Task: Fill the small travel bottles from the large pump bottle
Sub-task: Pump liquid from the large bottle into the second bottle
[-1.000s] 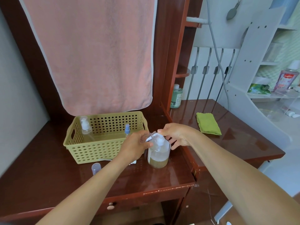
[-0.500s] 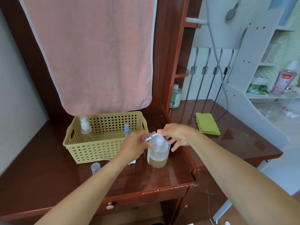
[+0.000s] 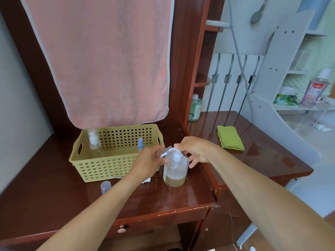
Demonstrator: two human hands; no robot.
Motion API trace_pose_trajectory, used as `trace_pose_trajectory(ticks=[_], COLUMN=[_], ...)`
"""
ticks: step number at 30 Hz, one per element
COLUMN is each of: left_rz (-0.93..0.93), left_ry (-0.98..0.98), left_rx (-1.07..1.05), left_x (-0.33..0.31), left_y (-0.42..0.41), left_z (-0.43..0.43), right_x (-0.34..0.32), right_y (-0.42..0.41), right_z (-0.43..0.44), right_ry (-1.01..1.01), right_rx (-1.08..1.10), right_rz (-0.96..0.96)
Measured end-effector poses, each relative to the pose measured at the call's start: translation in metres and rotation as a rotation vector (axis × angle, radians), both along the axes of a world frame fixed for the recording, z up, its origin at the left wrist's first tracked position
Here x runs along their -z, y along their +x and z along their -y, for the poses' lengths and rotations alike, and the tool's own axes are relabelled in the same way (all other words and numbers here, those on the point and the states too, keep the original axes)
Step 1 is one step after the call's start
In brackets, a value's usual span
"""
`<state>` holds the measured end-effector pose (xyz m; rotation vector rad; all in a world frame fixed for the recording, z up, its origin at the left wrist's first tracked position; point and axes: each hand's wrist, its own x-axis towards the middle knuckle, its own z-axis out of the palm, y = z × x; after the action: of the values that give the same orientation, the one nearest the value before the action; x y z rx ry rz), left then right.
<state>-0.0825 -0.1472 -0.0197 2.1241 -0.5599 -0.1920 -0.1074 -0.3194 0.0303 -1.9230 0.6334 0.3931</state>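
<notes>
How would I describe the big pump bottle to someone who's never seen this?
Find the perforated basket on the red-brown desk. Just right of it stands the clear pump bottle. Unlike the small dispenser in the basket, it holds amber liquid at the bottom.

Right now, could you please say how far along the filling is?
I see no finished bottle. In hand: the left hand holds a small bottle at the spout of the pump bottle, right hand on its pump. Left: the spray bottle in the basket.

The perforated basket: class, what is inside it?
A clear pump bottle and a blue-topped small bottle stand inside the basket. Its front wall hides both bottles' bases.
</notes>
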Motion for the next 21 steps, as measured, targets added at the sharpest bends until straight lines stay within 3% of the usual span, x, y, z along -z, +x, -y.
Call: trace_pose_trajectory(ticks=[21], left_rz=[0.009], left_ry=[-0.036], left_rx=[0.005], left_x=[-0.004], left_y=[0.0], left_z=[0.001], right_x=[-0.009], right_y=[0.003], right_z=[0.008], right_ry=[0.02], right_rx=[-0.041], right_rz=[-0.033])
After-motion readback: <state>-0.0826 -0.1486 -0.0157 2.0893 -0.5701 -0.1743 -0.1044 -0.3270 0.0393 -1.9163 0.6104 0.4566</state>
